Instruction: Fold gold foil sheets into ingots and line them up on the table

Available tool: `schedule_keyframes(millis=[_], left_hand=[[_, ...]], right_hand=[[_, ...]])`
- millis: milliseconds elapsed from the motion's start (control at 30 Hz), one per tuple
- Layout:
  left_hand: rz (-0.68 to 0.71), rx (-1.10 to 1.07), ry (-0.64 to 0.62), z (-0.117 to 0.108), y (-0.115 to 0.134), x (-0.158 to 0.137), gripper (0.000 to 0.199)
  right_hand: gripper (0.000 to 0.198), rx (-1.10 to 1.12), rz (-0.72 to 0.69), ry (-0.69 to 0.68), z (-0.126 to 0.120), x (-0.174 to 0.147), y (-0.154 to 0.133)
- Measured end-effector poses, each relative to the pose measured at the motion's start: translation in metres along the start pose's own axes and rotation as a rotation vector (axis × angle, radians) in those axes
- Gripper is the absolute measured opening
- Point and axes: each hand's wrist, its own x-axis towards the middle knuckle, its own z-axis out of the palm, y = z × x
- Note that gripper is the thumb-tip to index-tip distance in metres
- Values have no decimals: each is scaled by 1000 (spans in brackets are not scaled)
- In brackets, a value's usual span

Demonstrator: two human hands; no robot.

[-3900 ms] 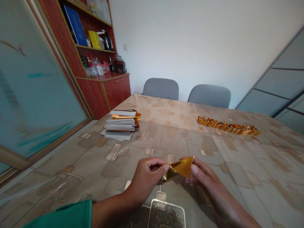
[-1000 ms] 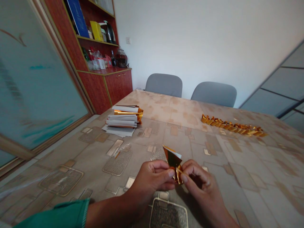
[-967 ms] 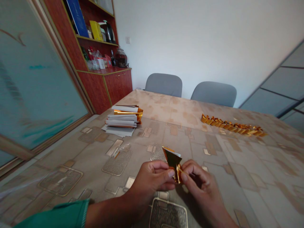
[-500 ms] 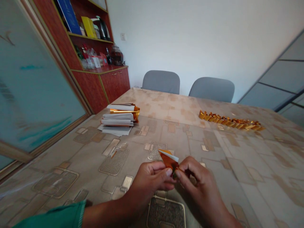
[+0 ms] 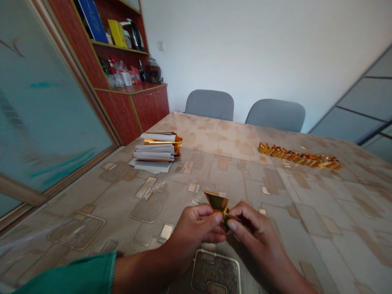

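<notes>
Between my two hands is a piece of gold foil paper point(image 5: 217, 201), partly folded, with a pointed flap sticking up to the upper left. My left hand point(image 5: 197, 224) pinches its lower left side with the thumb in front. On its right side, my right hand point(image 5: 252, 228) grips it between thumb and fingers. The paper's lower part is mostly hidden by the fingers. Both hands are above the table, close together. Farther left lies a stack of gold and white paper sheets point(image 5: 157, 155). At the back right stretches a row of folded gold paper pieces point(image 5: 298, 157).
A patterned cloth point(image 5: 239, 175) covers the table. Two grey chairs point(image 5: 210, 104) stand at its far side, by the white wall. At the left are a red-brown cabinet point(image 5: 148, 104) with bottles and boxes, and a frosted glass door point(image 5: 52, 102).
The raised flap of the gold paper has turned, and its white inner side shows less. Both hands keep hold in nearly the same place. The view has shifted slightly.
</notes>
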Motion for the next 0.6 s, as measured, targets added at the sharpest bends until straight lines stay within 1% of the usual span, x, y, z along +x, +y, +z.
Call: schedule_keyframes(millis=[67, 100, 233, 333, 400, 500, 567, 600], left_hand=[[-5, -14, -1, 0, 0, 0, 45], [-12, -16, -13, 0, 1, -1, 44], [-37, -2, -64, 1, 0, -3, 44], [-42, -1, -61, 1, -1, -2, 43], [-35, -10, -39, 2, 0, -1, 44], [-12, -51, 16, 3, 4, 0, 47], [17, -78, 50, 4, 6, 1, 45], [33, -84, 55, 4, 6, 0, 44]], right_hand=[[21, 85, 36, 18, 1, -1, 1], [22, 89, 46, 25, 2, -2, 2], [25, -42, 46, 45, 3, -1, -1], [26, -66, 51, 40, 3, 0, -3], [26, 8, 56, 14, 2, 0, -2], [16, 247, 94, 29, 2, 0, 3], [21, 349, 127, 66, 2, 0, 5], [24, 364, 136, 87, 2, 0, 6]])
